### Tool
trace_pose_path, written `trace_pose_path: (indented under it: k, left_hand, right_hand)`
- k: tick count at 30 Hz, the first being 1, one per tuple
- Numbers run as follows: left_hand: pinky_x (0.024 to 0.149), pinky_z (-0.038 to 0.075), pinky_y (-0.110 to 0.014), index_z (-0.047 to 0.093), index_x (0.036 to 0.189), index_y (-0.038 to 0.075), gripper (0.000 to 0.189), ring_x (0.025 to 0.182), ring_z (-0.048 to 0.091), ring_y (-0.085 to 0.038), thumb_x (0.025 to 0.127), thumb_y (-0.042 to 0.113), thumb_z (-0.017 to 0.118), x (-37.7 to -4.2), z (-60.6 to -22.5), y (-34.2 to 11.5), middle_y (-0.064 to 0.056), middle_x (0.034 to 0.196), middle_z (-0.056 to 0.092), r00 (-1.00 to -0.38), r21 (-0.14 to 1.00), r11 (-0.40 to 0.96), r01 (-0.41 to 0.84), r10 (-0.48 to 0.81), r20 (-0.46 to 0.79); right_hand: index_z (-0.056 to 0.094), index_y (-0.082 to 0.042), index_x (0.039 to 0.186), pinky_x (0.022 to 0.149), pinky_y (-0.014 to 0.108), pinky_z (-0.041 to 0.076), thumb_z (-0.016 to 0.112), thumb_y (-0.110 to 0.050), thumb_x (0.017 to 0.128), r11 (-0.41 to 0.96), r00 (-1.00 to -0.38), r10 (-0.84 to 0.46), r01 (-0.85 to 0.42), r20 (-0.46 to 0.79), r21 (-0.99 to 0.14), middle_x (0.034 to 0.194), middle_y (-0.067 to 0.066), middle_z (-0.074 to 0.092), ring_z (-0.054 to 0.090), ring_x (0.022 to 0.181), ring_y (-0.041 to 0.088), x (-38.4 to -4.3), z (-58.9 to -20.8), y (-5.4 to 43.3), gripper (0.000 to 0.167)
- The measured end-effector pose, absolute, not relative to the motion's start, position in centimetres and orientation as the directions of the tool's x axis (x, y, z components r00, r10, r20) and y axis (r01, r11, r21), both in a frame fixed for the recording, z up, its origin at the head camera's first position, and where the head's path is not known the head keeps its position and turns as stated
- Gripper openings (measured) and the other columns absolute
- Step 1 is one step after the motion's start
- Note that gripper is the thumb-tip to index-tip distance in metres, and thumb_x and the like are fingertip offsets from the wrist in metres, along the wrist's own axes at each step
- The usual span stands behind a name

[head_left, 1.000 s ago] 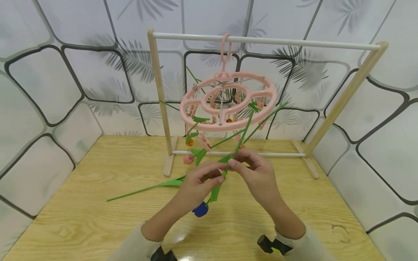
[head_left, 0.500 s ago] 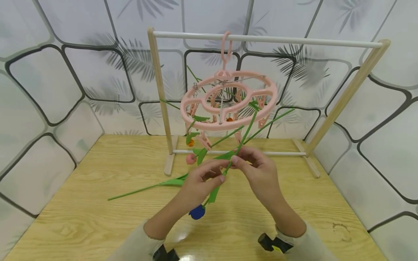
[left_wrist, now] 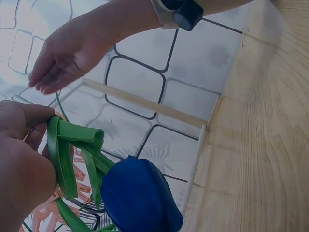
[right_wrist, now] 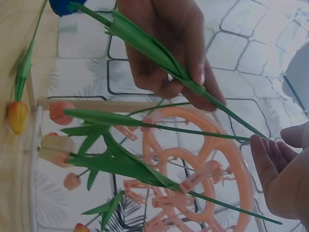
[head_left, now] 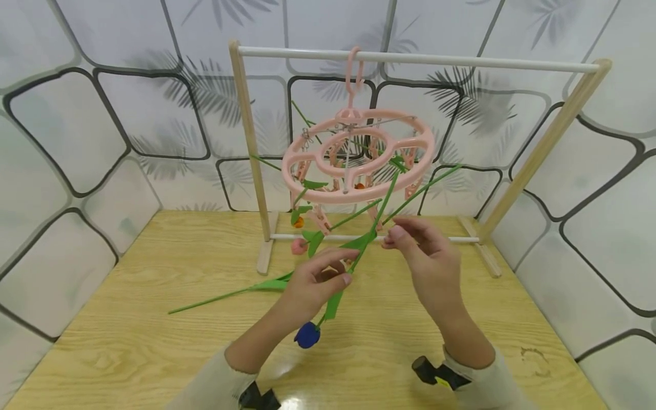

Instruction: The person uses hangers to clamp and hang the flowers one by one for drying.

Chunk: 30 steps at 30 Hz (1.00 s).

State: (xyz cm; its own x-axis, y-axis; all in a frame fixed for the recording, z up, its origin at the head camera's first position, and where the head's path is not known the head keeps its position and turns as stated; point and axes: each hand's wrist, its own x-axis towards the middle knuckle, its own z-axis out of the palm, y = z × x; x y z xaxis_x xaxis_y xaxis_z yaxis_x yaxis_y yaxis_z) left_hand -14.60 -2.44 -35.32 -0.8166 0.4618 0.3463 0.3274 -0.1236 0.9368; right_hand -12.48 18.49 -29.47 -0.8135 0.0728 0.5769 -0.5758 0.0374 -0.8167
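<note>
My left hand pinches the green stem of an artificial blue tulip, whose head hangs down toward the table. In the left wrist view the tulip's blue head and folded green leaves fill the foreground. My right hand is apart from the stem, to its right, with fingers loosely bent and nothing seen between them. Behind both hands hangs a round pink clip hanger. From its clips hang several tulips, among them a pink one and a pale one.
A wooden rack with a white top bar carries the hanger. Another tulip lies on the wooden table, its stem pointing left; the right wrist view shows its orange-yellow head. Patterned panels stand behind and at the sides.
My right hand has let go of the blue tulip's stem and moved to the right and slightly up. The left hand keeps its hold almost in place; the blue head has shifted slightly left and down.
</note>
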Motion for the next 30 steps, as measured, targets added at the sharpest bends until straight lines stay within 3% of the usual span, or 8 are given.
trace_pose_path:
  k: [7,14,17,23,27,30]
  left_hand:
    - [0.067,0.044,-0.023,0.062,0.136,0.012,0.038,0.091,0.053,-0.015,0.099,0.007,0.064,-14.6,-35.4,-2.7,-0.005,0.129,0.058,-0.832,0.961,-0.125,0.246,0.481,0.275]
    - [0.068,0.045,-0.024,0.062,0.134,0.007,0.036,0.093,0.054,-0.016,0.099,0.006,0.063,-14.7,-35.5,-2.7,-0.008,0.125,0.059,-0.829,0.960,-0.134,0.246,0.483,0.280]
    - [0.065,0.042,-0.024,0.061,0.135,0.005,0.036,0.087,0.053,-0.015,0.099,0.007,0.063,-14.8,-35.6,-2.6,-0.010,0.121,0.058,-0.832,0.965,-0.135,0.226,0.488,0.263]
    - [0.067,0.043,-0.023,0.062,0.135,0.005,0.036,0.091,0.053,-0.015,0.098,0.006,0.063,-14.9,-35.7,-2.8,-0.016,0.127,0.057,-0.835,0.964,-0.146,0.221,0.482,0.265]
    - [0.071,0.047,-0.023,0.062,0.134,0.004,0.036,0.095,0.052,-0.015,0.098,0.006,0.063,-14.9,-35.6,-2.8,-0.021,0.132,0.055,-0.831,0.959,-0.157,0.235,0.480,0.282]
    - [0.074,0.048,-0.023,0.061,0.135,0.004,0.037,0.096,0.052,-0.015,0.099,0.006,0.063,-14.9,-35.5,-2.9,-0.022,0.133,0.054,-0.826,0.958,-0.166,0.233,0.487,0.285]
  right_hand:
    - [0.063,0.020,0.111,0.075,0.030,0.061,0.059,0.010,0.096,-0.148,-0.680,0.207,-0.732,0.703,-0.665,0.092,0.014,0.068,0.071,0.079,0.022,-13.1,-27.6,21.8,0.019]
    - [0.062,0.024,0.110,0.073,0.033,0.062,0.062,0.006,0.095,-0.180,-0.674,0.296,-0.735,0.677,-0.653,0.092,0.018,0.069,0.070,0.080,0.026,-13.5,-26.9,24.1,0.023]
    - [0.060,0.025,0.110,0.072,0.033,0.062,0.062,0.006,0.096,-0.185,-0.673,0.293,-0.737,0.680,-0.650,0.093,0.019,0.069,0.070,0.082,0.027,-13.8,-26.8,24.9,0.024]
    - [0.068,0.014,0.108,0.070,0.026,0.060,0.069,0.001,0.093,0.011,-0.667,0.294,-0.714,0.685,-0.700,0.090,0.012,0.069,0.069,0.080,0.021,-16.8,-25.6,27.4,0.020]
    - [0.072,0.004,0.110,0.072,0.018,0.057,0.072,-0.001,0.092,0.304,-0.664,0.246,-0.638,0.706,-0.707,0.093,0.000,0.071,0.069,0.077,0.009,-19.7,-24.5,29.9,0.019]
    - [0.073,-0.002,0.114,0.078,0.012,0.054,0.072,-0.004,0.092,0.490,-0.692,0.147,-0.569,0.707,-0.660,0.101,-0.010,0.068,0.068,0.083,0.001,-21.5,-23.7,31.4,0.022]
